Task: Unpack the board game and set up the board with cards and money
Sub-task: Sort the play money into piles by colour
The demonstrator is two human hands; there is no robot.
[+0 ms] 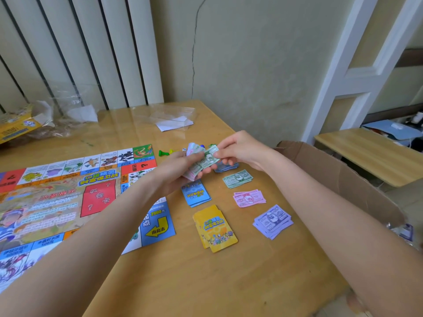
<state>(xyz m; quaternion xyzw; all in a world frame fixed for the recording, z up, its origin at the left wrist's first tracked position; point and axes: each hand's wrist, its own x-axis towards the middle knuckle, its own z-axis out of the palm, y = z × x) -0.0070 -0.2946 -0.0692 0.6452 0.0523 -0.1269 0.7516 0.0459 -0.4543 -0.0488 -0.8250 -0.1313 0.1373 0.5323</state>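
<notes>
I see the board [68,197] unfolded at left, card decks and three money piles [251,197] laid right. My left hand [176,172] grips the unsorted notes [201,163]; my right hand [240,149] pinches a green one, sorting unfinished.

The game board [68,202] runs off the left edge, its near corner covered by the left forearm. The left hand [176,170] hides most of the money wad [201,161] it holds. Small pieces [163,153] behind the hands are too tiny to identify. The yellow box [13,130] is cropped at left.
</notes>
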